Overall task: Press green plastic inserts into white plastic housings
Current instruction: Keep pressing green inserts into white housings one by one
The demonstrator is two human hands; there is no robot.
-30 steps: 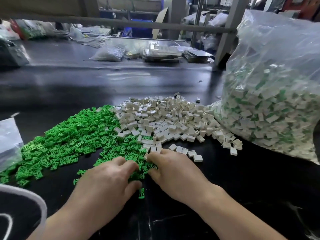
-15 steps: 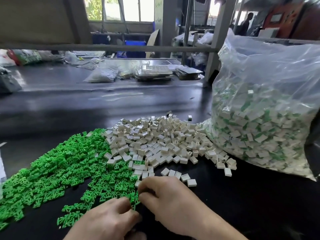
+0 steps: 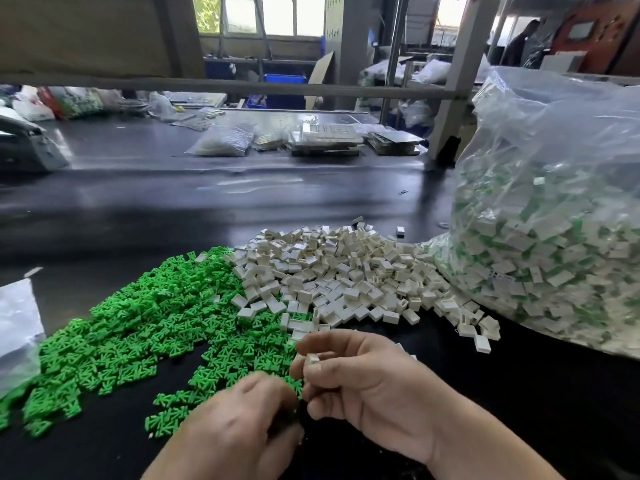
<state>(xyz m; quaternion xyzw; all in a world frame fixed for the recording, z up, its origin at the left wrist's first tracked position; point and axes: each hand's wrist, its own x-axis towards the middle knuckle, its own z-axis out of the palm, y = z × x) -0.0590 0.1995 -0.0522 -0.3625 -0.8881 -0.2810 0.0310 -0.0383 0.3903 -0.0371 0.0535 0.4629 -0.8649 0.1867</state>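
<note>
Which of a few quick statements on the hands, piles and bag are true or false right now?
The right hand pinches a white housing. True.
The green inserts lie right of the loose white housings. False: they lie to their left.
The clear bag holds only green parts. False: white and green pieces are mixed in it.
The green and white piles meet. True.
The left hand lies open and flat. False: its fingers are curled, beside the right hand.

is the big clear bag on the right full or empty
Mostly full: white and green parts pile high inside the clear bag.
</note>
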